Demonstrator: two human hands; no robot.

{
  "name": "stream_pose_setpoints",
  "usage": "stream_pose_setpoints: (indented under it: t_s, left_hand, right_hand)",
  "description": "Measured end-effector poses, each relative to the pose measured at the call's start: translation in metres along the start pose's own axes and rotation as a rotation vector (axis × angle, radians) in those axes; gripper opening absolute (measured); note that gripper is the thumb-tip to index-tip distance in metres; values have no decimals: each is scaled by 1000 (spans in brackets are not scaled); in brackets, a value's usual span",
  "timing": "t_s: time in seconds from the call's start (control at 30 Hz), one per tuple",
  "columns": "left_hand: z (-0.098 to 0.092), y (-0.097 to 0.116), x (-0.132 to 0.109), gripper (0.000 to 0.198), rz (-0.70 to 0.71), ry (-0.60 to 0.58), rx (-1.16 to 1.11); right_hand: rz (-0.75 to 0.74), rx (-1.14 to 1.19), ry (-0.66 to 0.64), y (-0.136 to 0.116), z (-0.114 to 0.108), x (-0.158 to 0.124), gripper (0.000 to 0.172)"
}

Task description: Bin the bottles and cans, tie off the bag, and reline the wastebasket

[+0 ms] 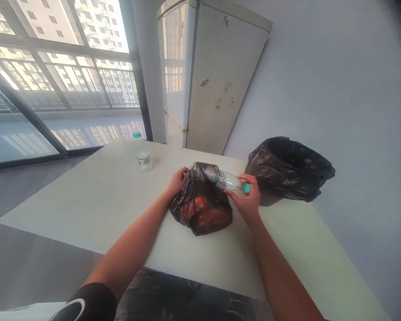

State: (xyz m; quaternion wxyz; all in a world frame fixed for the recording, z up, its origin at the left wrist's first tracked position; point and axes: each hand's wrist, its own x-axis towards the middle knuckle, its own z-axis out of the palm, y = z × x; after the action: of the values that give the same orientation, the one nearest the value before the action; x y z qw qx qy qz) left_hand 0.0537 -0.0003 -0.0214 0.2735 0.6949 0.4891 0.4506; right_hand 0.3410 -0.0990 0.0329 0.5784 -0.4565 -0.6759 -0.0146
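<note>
A dark translucent plastic bag (202,209) with orange-red things inside sits on the white table (96,200) in front of me. My left hand (177,180) grips the bag's left rim, fingers closed on the plastic. My right hand (247,200) holds a clear plastic bottle (230,180) with a teal cap, lying on its side with its base end inside the bag's mouth.
A second small water bottle (142,154) with a teal cap stands upright at the table's far left. A black bag-lined bin (289,167) lies at the far right against the wall. A pale refrigerator (207,76) stands behind the table, beside large windows.
</note>
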Motion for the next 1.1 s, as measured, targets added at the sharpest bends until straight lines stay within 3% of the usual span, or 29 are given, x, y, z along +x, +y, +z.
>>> stream_pose_setpoints:
  t_s: [0.17, 0.27, 0.47, 0.53, 0.6, 0.7, 0.77, 0.83, 0.93, 1.1]
  left_hand:
    - [1, -5, 1, 10, -24, 27, 63]
    - [2, -7, 1, 9, -17, 38, 104]
    - [1, 0, 0, 9, -11, 94, 165]
    - [-5, 10, -2, 19, -7, 171, 180]
    - [-15, 26, -7, 34, 82, 316, 223]
    - [-30, 59, -18, 53, 423, 451, 344]
    - [-35, 81, -26, 62, 637, 372, 426]
    - [-34, 98, -31, 66, 730, 200, 496]
    - [-28, 108, -33, 60, 720, 68, 550]
    - [-36, 106, -39, 53, 551, 284, 482]
  right_hand:
    - [-307, -191, 228, -20, -1, 1, 57]
    - [-412, -313, 346, -28, -1, -2, 63]
    - [-421, -416, 559, -33, -13, -3, 66]
    - [-397, -346, 555, -35, -14, -2, 65]
    - [-368, -234, 497, -37, -12, -2, 62]
    - [-330, -117, 397, -42, -7, -2, 59]
    - [-356, -83, 326, -44, -4, -3, 57]
    - [-401, -51, 245, -47, -3, -4, 54]
    - [-407, -6, 162, -47, -1, -5, 49]
    - [-295, 97, 215, -39, 0, -4, 57]
